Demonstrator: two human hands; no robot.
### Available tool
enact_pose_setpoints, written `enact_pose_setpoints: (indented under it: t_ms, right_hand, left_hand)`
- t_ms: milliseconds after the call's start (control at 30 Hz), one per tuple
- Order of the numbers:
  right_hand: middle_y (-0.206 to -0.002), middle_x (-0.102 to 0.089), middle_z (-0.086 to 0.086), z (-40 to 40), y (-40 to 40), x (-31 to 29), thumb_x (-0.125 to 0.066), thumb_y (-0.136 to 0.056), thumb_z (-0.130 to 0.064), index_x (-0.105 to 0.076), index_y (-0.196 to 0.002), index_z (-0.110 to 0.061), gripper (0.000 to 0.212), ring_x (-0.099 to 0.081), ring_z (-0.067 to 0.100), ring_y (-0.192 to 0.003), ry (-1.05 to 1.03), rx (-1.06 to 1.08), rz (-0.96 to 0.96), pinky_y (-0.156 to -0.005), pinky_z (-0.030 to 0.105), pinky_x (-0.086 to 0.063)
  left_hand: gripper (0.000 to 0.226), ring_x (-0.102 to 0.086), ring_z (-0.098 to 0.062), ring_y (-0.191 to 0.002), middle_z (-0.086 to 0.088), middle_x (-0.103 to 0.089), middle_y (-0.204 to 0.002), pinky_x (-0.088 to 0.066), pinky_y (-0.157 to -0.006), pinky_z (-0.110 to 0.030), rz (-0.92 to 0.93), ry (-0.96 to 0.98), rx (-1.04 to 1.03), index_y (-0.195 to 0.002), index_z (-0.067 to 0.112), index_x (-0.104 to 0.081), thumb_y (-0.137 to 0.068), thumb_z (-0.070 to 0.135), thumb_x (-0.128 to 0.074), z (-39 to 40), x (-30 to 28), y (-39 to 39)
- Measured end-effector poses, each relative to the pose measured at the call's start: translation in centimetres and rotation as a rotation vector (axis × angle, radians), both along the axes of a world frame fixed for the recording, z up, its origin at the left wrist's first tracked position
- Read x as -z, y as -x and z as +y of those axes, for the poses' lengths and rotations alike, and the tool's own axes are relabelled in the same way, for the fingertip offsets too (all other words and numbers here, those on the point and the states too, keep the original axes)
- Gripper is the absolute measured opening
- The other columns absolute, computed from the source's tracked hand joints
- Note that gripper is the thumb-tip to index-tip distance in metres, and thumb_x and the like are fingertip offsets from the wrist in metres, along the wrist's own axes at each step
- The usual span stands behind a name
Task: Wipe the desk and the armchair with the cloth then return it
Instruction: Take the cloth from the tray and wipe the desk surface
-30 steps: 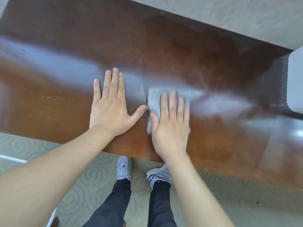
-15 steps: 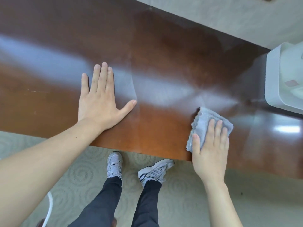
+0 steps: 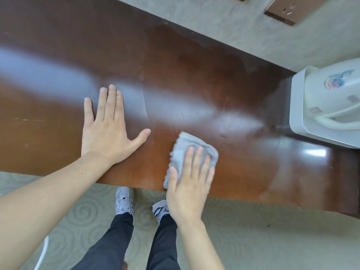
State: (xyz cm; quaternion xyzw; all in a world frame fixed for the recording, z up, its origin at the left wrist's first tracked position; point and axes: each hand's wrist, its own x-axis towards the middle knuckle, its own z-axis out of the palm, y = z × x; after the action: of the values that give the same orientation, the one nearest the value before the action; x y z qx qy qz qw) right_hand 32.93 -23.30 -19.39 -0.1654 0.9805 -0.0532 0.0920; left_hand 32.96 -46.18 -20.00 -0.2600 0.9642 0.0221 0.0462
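Observation:
A glossy dark brown wooden desk fills the upper part of the head view. A folded grey cloth lies on it near the front edge. My right hand presses flat on the cloth with straight fingers and covers its lower half. My left hand rests flat on the bare desk to the left of the cloth, fingers spread and thumb pointing toward it. The armchair is not in view.
A white electric kettle on a white tray stands at the desk's right end. A pale wall with a brown socket plate runs behind. My shoes stand on patterned carpet below the desk's front edge.
My right hand slid the cloth right toward the kettle along the front edge, then back a little to the left. My left hand stayed flat on the desk.

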Motion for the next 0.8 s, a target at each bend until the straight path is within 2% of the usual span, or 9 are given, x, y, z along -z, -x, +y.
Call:
enact_pose_setpoints:
  t_ms: [67,133,233,300,367,433,600,667,800]
  right_hand:
    - [-0.167,-0.012,0.007,-1.6,2.7,0.1,-0.023,-0.104,-0.051,-0.016,-0.159,-0.02,0.063,-0.008,0.03,-0.153,0.018,-0.166,0.008,-0.124,0.047,-0.007]
    - [-0.166,-0.014,0.006,-2.6,8.1,0.3,-0.026,-0.103,-0.051,-0.018,-0.159,-0.021,0.064,-0.01,0.029,-0.153,-0.009,-0.215,0.037,-0.124,0.045,-0.01]
    - [-0.168,-0.007,0.002,-4.9,17.0,0.3,-0.025,-0.103,-0.052,-0.012,-0.159,-0.023,0.064,-0.002,0.025,-0.154,-0.02,-0.073,0.034,-0.124,0.043,-0.004]
    - [-0.168,-0.003,0.003,-6.3,19.4,0.4,-0.021,-0.104,-0.051,-0.008,-0.159,-0.022,0.064,0.002,0.026,-0.154,-0.011,0.005,-0.01,-0.124,0.045,-0.002]
    - [-0.168,-0.006,0.006,-6.4,17.7,0.6,-0.022,-0.104,-0.05,-0.01,-0.159,-0.019,0.064,-0.001,0.028,-0.154,-0.016,0.013,0.021,-0.123,0.046,-0.004]
    - [-0.167,-0.011,0.007,-5.2,12.9,0.5,-0.026,-0.103,-0.05,-0.014,-0.159,-0.018,0.065,-0.006,0.029,-0.154,-0.018,-0.027,0.062,-0.123,0.047,-0.008]
    - [-0.168,-0.007,0.005,-1.8,-0.2,0.2,-0.026,-0.103,-0.051,-0.012,-0.159,-0.021,0.065,-0.004,0.026,-0.154,0.027,-0.138,-0.018,-0.124,0.049,-0.007]
    - [-0.167,-0.011,0.006,-1.9,0.2,0.3,-0.026,-0.103,-0.052,-0.017,-0.159,-0.022,0.064,-0.007,0.026,-0.154,0.014,-0.178,-0.022,-0.123,0.049,-0.01]
    - [-0.166,-0.013,0.004,-6.4,8.9,0.2,-0.024,-0.102,-0.052,-0.018,-0.158,-0.025,0.062,-0.01,0.026,-0.153,-0.03,-0.203,0.034,-0.124,0.044,-0.009]
  left_hand:
    - [0.112,0.0,-0.027,-0.154,-0.014,-0.006,-0.167,-0.007,-0.122,-0.057,-0.004,0.005,-0.001,-0.157,0.0,-0.009,-0.084,0.084,-0.018,0.0,0.0,0.0]
    - [0.112,0.0,-0.026,-0.154,-0.014,-0.007,-0.167,-0.007,-0.122,-0.057,-0.002,0.003,-0.001,-0.157,0.001,-0.009,-0.083,0.084,-0.019,0.0,0.1,0.1]
    - [0.111,-0.002,-0.026,-0.154,-0.014,-0.009,-0.167,-0.008,-0.122,-0.057,0.011,0.01,0.001,-0.157,0.001,-0.01,-0.083,0.084,-0.02,-0.2,0.3,0.0]
    - [0.111,-0.003,-0.026,-0.154,-0.013,-0.009,-0.167,-0.007,-0.122,-0.057,0.018,0.003,0.003,-0.157,0.002,-0.011,-0.083,0.085,-0.02,-0.2,0.4,0.0]
    - [0.11,-0.002,-0.025,-0.154,-0.013,-0.009,-0.167,-0.007,-0.122,-0.056,0.019,-0.002,0.004,-0.157,0.002,-0.011,-0.084,0.084,-0.019,-0.2,0.4,0.0]
    - [0.11,-0.002,-0.026,-0.154,-0.014,-0.008,-0.167,-0.007,-0.122,-0.057,0.015,-0.013,0.002,-0.157,0.001,-0.011,-0.085,0.084,-0.019,-0.2,0.3,-0.1]
    - [0.11,0.0,-0.027,-0.154,-0.015,-0.006,-0.167,-0.006,-0.121,-0.058,0.002,-0.032,0.02,-0.157,0.0,-0.009,-0.085,0.084,-0.018,-0.3,0.1,0.0]
    - [0.111,0.0,-0.028,-0.154,-0.015,-0.005,-0.167,-0.006,-0.121,-0.058,-0.001,-0.033,0.02,-0.157,0.0,-0.009,-0.085,0.084,-0.017,-0.2,0.2,0.1]
    - [0.111,0.001,-0.027,-0.154,-0.015,-0.005,-0.167,-0.006,-0.122,-0.058,0.001,-0.039,0.021,-0.157,0.0,-0.009,-0.084,0.084,-0.017,-0.4,0.3,0.1]
